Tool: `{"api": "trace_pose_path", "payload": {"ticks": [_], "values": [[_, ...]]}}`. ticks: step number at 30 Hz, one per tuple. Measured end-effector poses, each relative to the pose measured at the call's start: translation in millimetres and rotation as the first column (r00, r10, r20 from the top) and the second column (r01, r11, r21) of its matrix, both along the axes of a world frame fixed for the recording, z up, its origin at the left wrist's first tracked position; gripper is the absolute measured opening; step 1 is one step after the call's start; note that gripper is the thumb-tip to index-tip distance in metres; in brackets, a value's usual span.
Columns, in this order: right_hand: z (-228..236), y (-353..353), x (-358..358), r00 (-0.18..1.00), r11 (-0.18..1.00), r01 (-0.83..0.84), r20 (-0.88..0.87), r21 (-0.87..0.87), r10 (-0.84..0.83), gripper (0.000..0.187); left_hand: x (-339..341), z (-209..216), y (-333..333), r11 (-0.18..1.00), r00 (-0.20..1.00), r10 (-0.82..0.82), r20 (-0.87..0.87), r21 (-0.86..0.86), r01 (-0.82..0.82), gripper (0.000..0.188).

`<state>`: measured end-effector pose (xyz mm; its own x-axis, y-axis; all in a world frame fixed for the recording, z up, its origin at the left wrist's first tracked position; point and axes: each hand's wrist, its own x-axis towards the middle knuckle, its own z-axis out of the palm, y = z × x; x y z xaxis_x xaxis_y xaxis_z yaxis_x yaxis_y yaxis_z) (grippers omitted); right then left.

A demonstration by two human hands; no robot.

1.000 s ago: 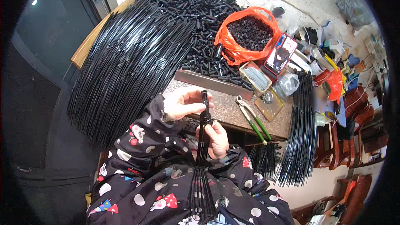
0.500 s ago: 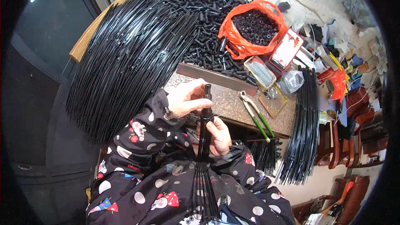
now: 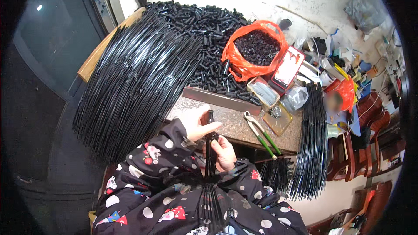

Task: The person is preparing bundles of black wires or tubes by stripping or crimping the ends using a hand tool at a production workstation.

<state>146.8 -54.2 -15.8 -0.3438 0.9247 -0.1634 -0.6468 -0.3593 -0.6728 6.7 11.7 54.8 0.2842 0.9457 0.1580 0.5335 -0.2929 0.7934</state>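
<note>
Upright in front of my chest is a bundle of thin black rods (image 3: pixel 210 159) that looks like umbrella ribs, fanning out down over my lap. A black ribbed plastic tube (image 3: pixel 211 116) stands at its top. My left hand (image 3: pixel 196 124) is closed round this tube, its thumb lying across the front. Just below on the right, my right hand (image 3: pixel 224 153) grips the bundle, thumb against the rods. The fingers behind the bundle are partly hidden. Beyond my hands, a metal bar (image 3: pixel 221 100) holds back a heap of similar black tubes (image 3: pixel 211 72).
A large stack of black rods (image 3: pixel 130 82) covers the left. Right of centre are green-handled pincers (image 3: pixel 262 137), a box of thin pins (image 3: pixel 264 92), an orange bag (image 3: pixel 235 63) of small black parts, and a phone (image 3: pixel 288 67). Another rod bundle (image 3: pixel 308 148) hangs over the table's right edge.
The view has tilted up, so the table things sit lower in the picture. Both hands keep their hold on the tube and rods, with little visible change between them.
</note>
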Motion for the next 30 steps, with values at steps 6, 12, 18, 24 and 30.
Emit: {"api": "trace_pose_path", "payload": {"ticks": [6,12,18,24,30], "values": [[10.5,-6.8,-3.7,0.997,1.000,0.014,0.072,0.024,-0.016,0.013,-11.7,24.4,1.3,0.962,0.973,-0.227,-0.039,-0.165,0.218,0.019],[13.8,-6.8,0.0,0.997,1.000,-0.004,0.072,0.023,0.002,0.013,-8.5,11.5,-3.9,0.902,0.899,-0.081,0.430,-0.353,0.250,0.022],[9.0,-5.6,1.7,1.000,0.998,-0.018,0.022,0.062,0.016,0.021,-10.9,-0.4,-4.7,0.928,0.899,-0.074,0.433,-0.299,0.220,0.024],[11.3,-3.8,11.2,0.998,0.999,-0.021,-0.059,0.039,0.023,0.013,-18.9,-11.4,-17.8,0.757,0.566,-0.179,0.805,-0.255,0.602,0.041],[-2.5,-1.0,9.8,0.997,0.996,0.074,-0.010,0.057,-0.074,0.014,-4.8,-9.6,-28.9,0.969,0.901,-0.241,0.360,0.042,0.243,0.046]]}}
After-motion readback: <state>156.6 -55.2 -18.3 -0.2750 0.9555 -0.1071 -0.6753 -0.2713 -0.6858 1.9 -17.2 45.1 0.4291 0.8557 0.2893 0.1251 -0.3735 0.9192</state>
